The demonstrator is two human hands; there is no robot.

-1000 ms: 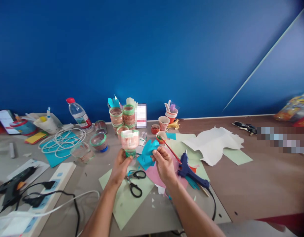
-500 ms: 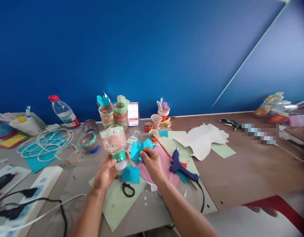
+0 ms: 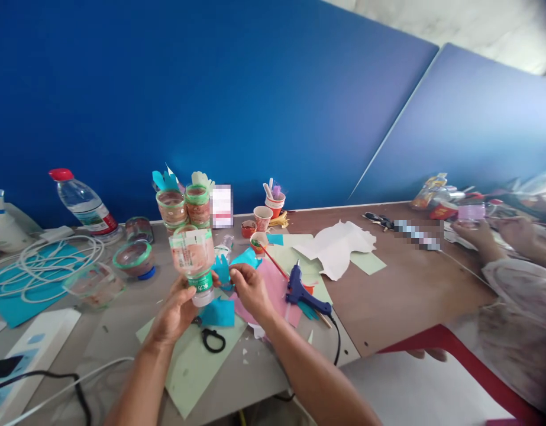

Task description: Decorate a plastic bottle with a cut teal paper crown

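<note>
Gripping the upturned bottle piece (image 3: pixel 193 263) in the left hand (image 3: pixel 173 310) around its narrow, green-labelled lower part, probably the firmest hold on something light, slick and easily dented. Pinching the blue paper cutout (image 3: pixel 221 272), likely soft and quick to crease, by an edge in the right hand (image 3: pixel 251 291), holding it just beside the bottle piece, between both hands.

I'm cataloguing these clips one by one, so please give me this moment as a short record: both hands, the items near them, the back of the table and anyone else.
Left hand: holds a plastic bottle, narrow end down
Right hand: pinches a blue paper cutout
Nearby: glue gun; scissors, partly hidden
Back: red-capped bottle; stacked paper cups
Others: a co-worker's hand, far right
</note>
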